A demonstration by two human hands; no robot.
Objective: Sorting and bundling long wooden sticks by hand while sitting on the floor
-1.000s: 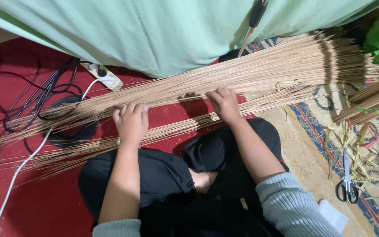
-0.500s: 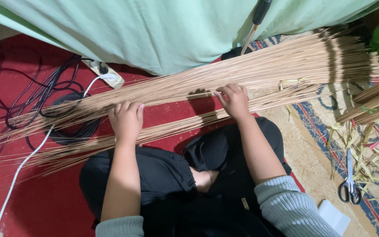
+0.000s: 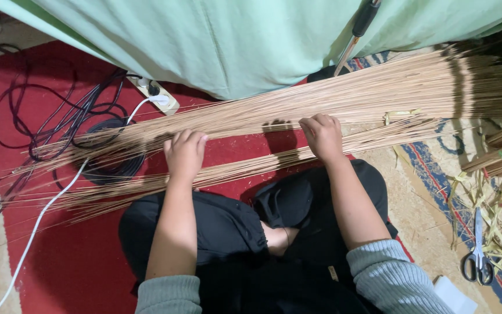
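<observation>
The long bundle of thin tan sticks (image 3: 332,110) is lying across the red mat (image 3: 59,256) in front of the seated person, its long axis running from the lower left, by the tangle of black cables (image 3: 47,116), up toward the right edge of the picture. The sticks are fanning out into a thicker upper band and a thinner lower strand nearer the person's knees.

Both hands are resting palm-down on the sticks, on the near side of the bundle. The left hand (image 3: 185,153) is sitting nearer the thin, tapering end of the bundle; the right hand (image 3: 322,137) is pressing closer to the bundle's middle, toward the thick end. Each grip is lying flat with curled fingers on top of the sticks; whether any fingers are hooking under individual sticks I cannot tell, since the palms are covering that spot.

Beyond the bundle, a pale green cloth (image 3: 251,40) is hanging and hiding whatever is behind it. The thick end is running out of the picture on the right. Right of the bundle's near strand, scissors (image 3: 477,256) are lying among leafy scraps (image 3: 495,203).
</observation>
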